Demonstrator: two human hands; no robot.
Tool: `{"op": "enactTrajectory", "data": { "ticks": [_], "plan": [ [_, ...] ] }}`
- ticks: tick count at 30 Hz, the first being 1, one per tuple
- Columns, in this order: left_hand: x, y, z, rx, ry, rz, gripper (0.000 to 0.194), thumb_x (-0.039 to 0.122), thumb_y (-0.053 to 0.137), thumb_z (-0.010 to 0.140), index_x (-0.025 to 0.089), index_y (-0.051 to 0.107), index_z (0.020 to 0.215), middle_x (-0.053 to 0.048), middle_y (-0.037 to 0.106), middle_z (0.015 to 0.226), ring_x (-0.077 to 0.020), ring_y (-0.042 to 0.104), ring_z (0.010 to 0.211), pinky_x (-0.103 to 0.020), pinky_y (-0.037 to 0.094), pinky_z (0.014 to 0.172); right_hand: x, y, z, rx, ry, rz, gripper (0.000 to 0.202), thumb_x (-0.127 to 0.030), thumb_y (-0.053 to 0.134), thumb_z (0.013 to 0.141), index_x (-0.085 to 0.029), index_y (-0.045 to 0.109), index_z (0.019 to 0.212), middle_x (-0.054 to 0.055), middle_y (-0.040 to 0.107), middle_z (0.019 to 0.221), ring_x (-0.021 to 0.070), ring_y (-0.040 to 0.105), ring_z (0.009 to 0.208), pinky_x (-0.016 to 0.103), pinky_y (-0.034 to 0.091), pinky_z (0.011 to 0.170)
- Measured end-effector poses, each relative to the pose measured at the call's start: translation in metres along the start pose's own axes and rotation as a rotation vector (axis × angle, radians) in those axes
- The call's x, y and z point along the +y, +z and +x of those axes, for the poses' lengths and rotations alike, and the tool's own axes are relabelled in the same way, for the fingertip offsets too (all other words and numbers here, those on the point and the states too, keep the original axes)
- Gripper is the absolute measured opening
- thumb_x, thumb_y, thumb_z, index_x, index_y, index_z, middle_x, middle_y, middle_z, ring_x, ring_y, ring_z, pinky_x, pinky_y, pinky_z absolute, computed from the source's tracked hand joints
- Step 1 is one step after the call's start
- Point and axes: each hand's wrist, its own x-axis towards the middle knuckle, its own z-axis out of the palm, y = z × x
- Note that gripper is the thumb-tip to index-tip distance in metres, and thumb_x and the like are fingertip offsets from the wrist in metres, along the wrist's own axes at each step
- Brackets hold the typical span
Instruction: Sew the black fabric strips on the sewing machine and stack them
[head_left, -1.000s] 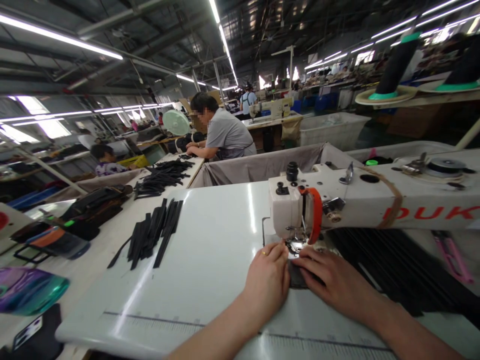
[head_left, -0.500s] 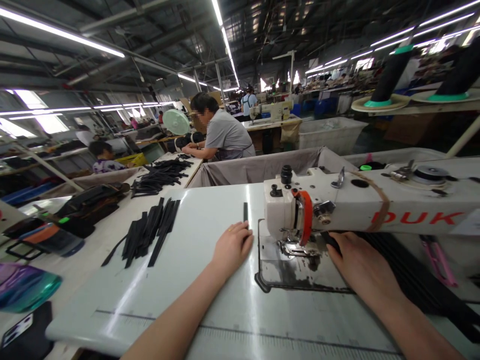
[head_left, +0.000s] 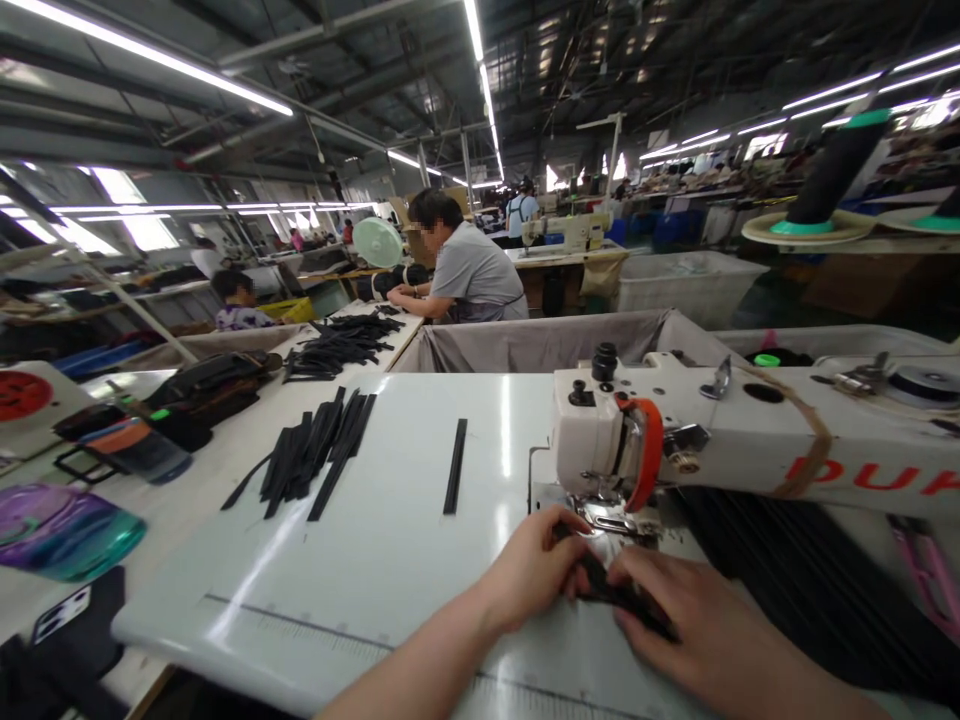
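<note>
A black fabric strip [head_left: 611, 588] is stretched between my two hands, just in front of the presser foot of a white sewing machine [head_left: 592, 440]. My left hand [head_left: 536, 560] pinches the strip's left end, fingers closed. On its other side my right hand [head_left: 675, 610] grips the strip between thumb and fingers. One separate black strip [head_left: 455, 467] lies flat on the pale table, left of the machine. Farther left rests a pile of black strips [head_left: 307, 455]. Under the machine arm, more long black strips [head_left: 795, 580] stretch to the right; my hand and the arm partly cover them.
A purple and teal bottle [head_left: 71, 530] and a dark phone [head_left: 79, 620] sit at the left. Pink-handled scissors [head_left: 926, 570] lie at the right. Behind the table is a cloth-lined bin [head_left: 510, 343]. A co-worker in grey [head_left: 476, 265] leans over the adjoining table.
My left hand has left the lone strip, which now lies farther left, and moved right to the machine. My right hand has come forward with a strip that both hands now hold.
</note>
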Motion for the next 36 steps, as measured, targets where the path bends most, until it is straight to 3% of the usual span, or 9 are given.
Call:
{"op": "enactTrajectory", "data": {
  "ticks": [3,6,9,12,14,15,22,36],
  "plan": [
    [0.002,-0.017,-0.001,-0.02,0.053,-0.099,0.051,0.048,0.072,0.074,0.016,0.053,0.107,0.002,0.062,0.067,-0.0061,0.045,0.045,-0.019,0.029,0.046,-0.002,0.002,0.003,0.015,-0.072,0.161,0.027,-0.025,0.044,0.098,-0.028,0.061,0.118,0.003,0.07,0.11,0.0183,0.067,0.099,0.028,0.053,0.084],
    [0.004,-0.024,0.0,-0.056,0.016,-0.05,0.049,0.037,0.07,0.077,0.016,0.048,0.115,0.008,0.053,0.055,-0.008,0.042,0.042,-0.02,0.03,0.046,-0.001,0.01,0.008,0.132,-0.302,0.044,0.038,-0.013,0.045,0.095,-0.028,0.06,0.126,0.006,0.067,0.117,0.0178,0.065,0.106,0.027,0.053,0.088],
    [0.002,-0.018,0.001,0.145,0.108,0.312,0.036,0.019,0.065,0.081,0.017,0.049,0.112,0.006,0.055,0.059,-0.0131,0.05,0.051,-0.025,0.04,0.052,-0.004,0.023,0.009,0.297,-0.451,-0.234,0.048,0.0,0.041,0.086,-0.019,0.063,0.125,0.01,0.068,0.112,0.0214,0.066,0.103,0.032,0.056,0.086],
    [-0.001,-0.011,-0.002,0.346,0.385,0.82,0.015,0.014,0.066,0.083,0.019,0.061,0.096,-0.005,0.065,0.089,-0.0223,0.06,0.086,-0.036,0.049,0.078,-0.007,0.036,0.009,0.41,-0.485,-0.413,0.05,0.004,0.037,0.079,-0.01,0.064,0.119,0.013,0.071,0.109,0.0227,0.066,0.101,0.034,0.058,0.085],
    [-0.003,-0.009,-0.005,0.331,0.5,1.029,0.005,0.016,0.062,0.088,0.019,0.065,0.086,-0.007,0.066,0.102,-0.0257,0.058,0.098,-0.042,0.048,0.088,-0.006,0.041,0.008,0.436,-0.465,-0.472,0.051,0.005,0.036,0.078,-0.007,0.064,0.118,0.014,0.071,0.111,0.0216,0.066,0.102,0.031,0.059,0.084],
    [-0.005,-0.009,-0.006,0.301,0.528,1.07,0.01,0.016,0.059,0.091,0.019,0.066,0.085,-0.007,0.068,0.103,-0.0256,0.058,0.099,-0.042,0.048,0.089,-0.006,0.043,0.008,0.444,-0.452,-0.497,0.051,0.005,0.035,0.078,-0.007,0.064,0.119,0.014,0.07,0.113,0.0215,0.066,0.104,0.031,0.059,0.085],
    [-0.01,-0.011,-0.003,0.229,0.634,1.056,0.021,0.013,0.05,0.095,0.018,0.068,0.084,-0.007,0.071,0.102,-0.0225,0.06,0.095,-0.039,0.049,0.09,-0.002,0.044,0.009,0.434,-0.461,-0.538,0.052,0.005,0.036,0.078,-0.007,0.064,0.12,0.014,0.069,0.119,0.0212,0.065,0.11,0.03,0.058,0.089],
    [-0.011,-0.007,-0.005,0.242,0.623,1.149,0.023,0.013,0.047,0.094,0.021,0.067,0.089,-0.008,0.068,0.102,-0.0246,0.06,0.096,-0.041,0.05,0.089,0.003,0.047,0.011,0.419,-0.448,-0.47,0.046,0.002,0.036,0.084,-0.006,0.062,0.121,0.015,0.069,0.117,0.021,0.066,0.109,0.031,0.058,0.089]
  ]
}}
